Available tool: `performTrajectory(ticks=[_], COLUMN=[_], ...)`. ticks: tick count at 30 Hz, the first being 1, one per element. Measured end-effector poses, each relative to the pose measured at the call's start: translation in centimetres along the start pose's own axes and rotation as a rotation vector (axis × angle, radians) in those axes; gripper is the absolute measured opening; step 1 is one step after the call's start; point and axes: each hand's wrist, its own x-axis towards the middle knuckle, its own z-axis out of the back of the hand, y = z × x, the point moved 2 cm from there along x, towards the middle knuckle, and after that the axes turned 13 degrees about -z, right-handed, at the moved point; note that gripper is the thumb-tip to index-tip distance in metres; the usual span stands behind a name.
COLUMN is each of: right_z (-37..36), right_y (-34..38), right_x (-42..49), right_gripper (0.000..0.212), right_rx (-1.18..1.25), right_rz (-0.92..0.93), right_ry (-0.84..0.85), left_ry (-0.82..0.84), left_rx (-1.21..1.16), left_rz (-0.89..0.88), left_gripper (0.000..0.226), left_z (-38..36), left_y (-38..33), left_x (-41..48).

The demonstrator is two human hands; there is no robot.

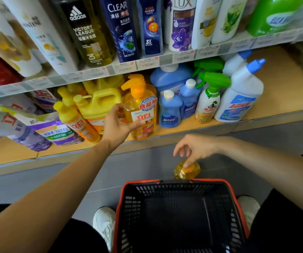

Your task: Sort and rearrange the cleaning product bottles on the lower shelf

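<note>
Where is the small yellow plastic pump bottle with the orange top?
Head view: the yellow pump bottle stands on the grey floor right of centre, between the lower shelf and the black red-rimmed basket, under the fingertips of the right hand.

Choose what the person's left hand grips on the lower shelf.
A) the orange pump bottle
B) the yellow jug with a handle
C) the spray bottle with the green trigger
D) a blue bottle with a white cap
A: the left hand holds the orange pump bottle, with the thumb lying across the front label and the fingers curled round the bottle's side.
</note>
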Motion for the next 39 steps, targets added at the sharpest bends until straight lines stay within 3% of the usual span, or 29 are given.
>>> performTrajectory(ticks=[7, 17, 20, 28, 35, 37, 39], right_z=[-2.8, -2.4, -2.0, 2.3, 6.2, 6.9, 7.5], right_y=[-1.1, -0.1, 0.4, 3.7, 6.6, 7.5, 8.3], right_x=[0.4, -0.6, -1.1, -3.5, -5.0, -5.1, -5.1], right_gripper=[0.046, 0.027, 0.011, 0.021, 0.008, 0.014, 0.021], right_rx=[-0.276, -0.335, -0.323, -0.265, -0.083, -0.043, -0.003], right_rz=[-0.063, -0.033, -0.030, 0.135, 0.201, 0.236, 0.263], right_ry=[-0.004, -0.188, -0.223, -0.461, -0.643, -0.687, -0.720], left_ry=[-0.012, 0.032, 0.061, 0.051, 0.098, 0.205, 0.323], left_rx=[0.042, 0.062, 0.078, 0.459, 0.269, 0.218, 0.140], left_rz=[-0.008, 0.010, 0.016, 0.013, -0.021, -0.074, -0.126], left_gripper=[0.077, 0.071, 0.074, 0.071, 0.047, 0.050, 0.069], left_z=[-1.9, -3.9, -3.9, -3.5, -2.6, -2.2, -2.6], left_y=[0.9, 2.9, 3.2, 3.8, 3.3, 3.0, 2.2], left_x=[0.2, 0.6, 1.2, 0.3, -2.9, -4.1, -5.0])
